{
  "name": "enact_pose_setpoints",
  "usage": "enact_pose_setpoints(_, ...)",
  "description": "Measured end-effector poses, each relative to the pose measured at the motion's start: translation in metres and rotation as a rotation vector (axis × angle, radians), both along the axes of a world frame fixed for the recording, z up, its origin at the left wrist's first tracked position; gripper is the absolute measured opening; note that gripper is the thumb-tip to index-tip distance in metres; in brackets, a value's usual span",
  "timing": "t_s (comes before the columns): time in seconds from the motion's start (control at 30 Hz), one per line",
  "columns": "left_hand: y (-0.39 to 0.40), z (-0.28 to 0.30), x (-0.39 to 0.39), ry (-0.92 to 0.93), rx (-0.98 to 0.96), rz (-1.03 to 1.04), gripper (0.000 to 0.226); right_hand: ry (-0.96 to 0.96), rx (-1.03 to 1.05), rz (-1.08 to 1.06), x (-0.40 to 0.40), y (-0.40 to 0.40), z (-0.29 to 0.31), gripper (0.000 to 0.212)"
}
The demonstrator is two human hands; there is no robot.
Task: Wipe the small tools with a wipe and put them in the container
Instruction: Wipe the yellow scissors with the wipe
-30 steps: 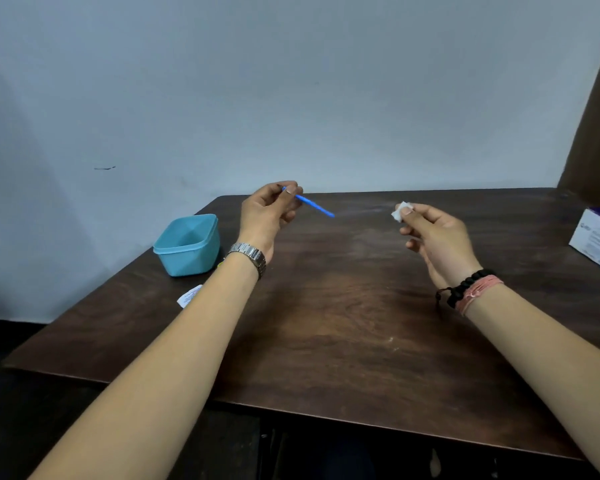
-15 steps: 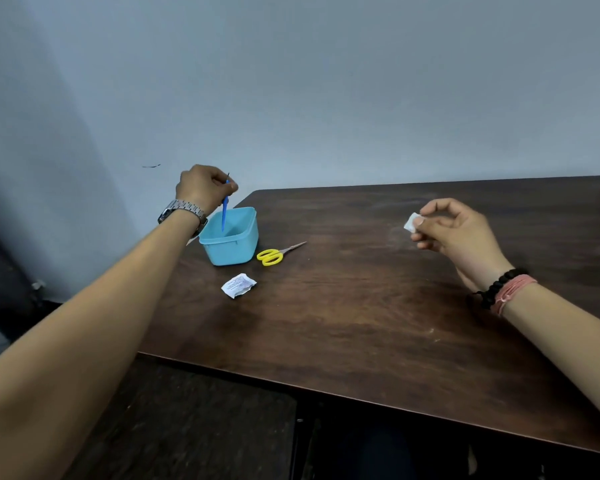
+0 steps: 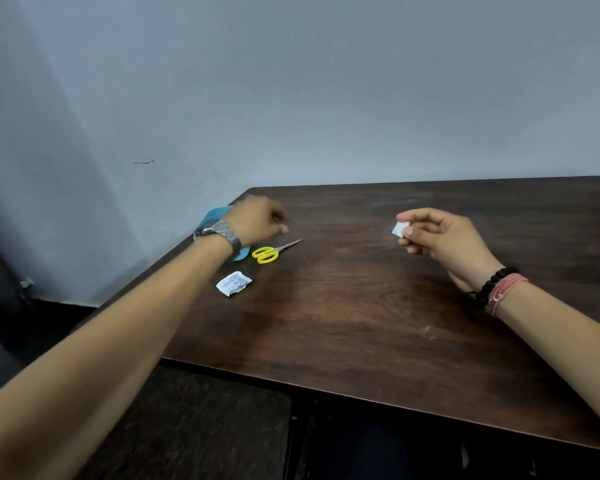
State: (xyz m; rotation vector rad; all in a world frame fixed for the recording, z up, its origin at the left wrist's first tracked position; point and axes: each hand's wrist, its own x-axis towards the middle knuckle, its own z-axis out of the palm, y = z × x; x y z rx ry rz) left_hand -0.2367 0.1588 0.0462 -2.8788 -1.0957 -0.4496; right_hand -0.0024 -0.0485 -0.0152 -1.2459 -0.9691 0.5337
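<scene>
1. Left hand (image 3: 257, 221), fingers curled and holding nothing visible, hangs over the blue container (image 3: 219, 213) at the worktop's (image 3: 361, 323) nine o'clock corner.
2. Right hand (image 3: 440, 237) pinches a white wipe (image 3: 399, 229) at two o'clock.
3. Yellow scissors (image 3: 272, 252) lie just beside the container.

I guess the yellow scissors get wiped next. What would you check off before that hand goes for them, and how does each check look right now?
1. Scissors within reach of the left hand: ok, they lie on the table just beside it.
2. Left hand free: ok, its fingers are curled but nothing shows in them.
3. Wipe ready: ok, the right hand pinches it above the table.
4. Container clear to receive: cannot tell, the left wrist hides most of it.
5. Scissors closed: ok, the blades lie together.
6. Torn wrapper out of the way: ok, it lies apart from the scissors, nearer the person.
</scene>
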Motion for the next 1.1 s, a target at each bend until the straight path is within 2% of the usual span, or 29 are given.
enact_pose_setpoints(0.07, -0.013, -0.018, 0.014, 0.282, 0.051, 0.127, 0.034, -0.004, -0.017, -0.004, 0.001, -0.001, 0.001, 0.019)
enact_pose_setpoints(0.1, -0.017, -0.025, 0.018, 0.366, 0.080, 0.183, 0.034, -0.003, -0.022, -0.004, 0.001, -0.001, 0.002, 0.020)
enact_pose_setpoints(0.2, -0.023, -0.035, 0.028, 0.410, 0.157, 0.238, 0.027, 0.003, -0.024, -0.003, 0.002, -0.002, 0.002, 0.019)
enact_pose_setpoints(0.4, -0.037, -0.037, 0.045, 0.449, 0.261, 0.100, 0.024, 0.037, -0.026, -0.006, 0.001, 0.001, 0.002, 0.016)
enact_pose_setpoints(0.47, -0.043, -0.035, 0.054, 0.374, 0.219, 0.073, 0.024, 0.032, -0.041, -0.013, 0.001, 0.001, 0.002, 0.016)
enact_pose_setpoints(0.57, -0.055, -0.028, 0.078, 0.081, 0.111, -0.048, 0.023, 0.036, -0.047, -0.030, 0.002, 0.001, 0.002, 0.016)
enact_pose_setpoints(0.7, -0.066, -0.017, 0.114, -0.317, -0.247, -0.253, 0.019, 0.050, -0.038, -0.060, 0.003, 0.000, 0.002, 0.016)
enact_pose_setpoints(0.83, -0.069, -0.039, 0.135, -0.590, -0.635, -0.263, 0.017, 0.074, -0.032, -0.105, 0.008, 0.000, 0.001, 0.013)
enact_pose_setpoints(1.0, -0.071, -0.055, 0.138, -0.707, -0.852, -0.300, 0.023, -0.046, -0.092, -0.194, 0.015, 0.004, -0.004, 0.017)
enact_pose_setpoints(1.1, -0.071, -0.056, 0.137, -0.725, -0.900, -0.308, 0.021, -0.106, -0.119, -0.199, 0.014, 0.006, -0.007, 0.016)
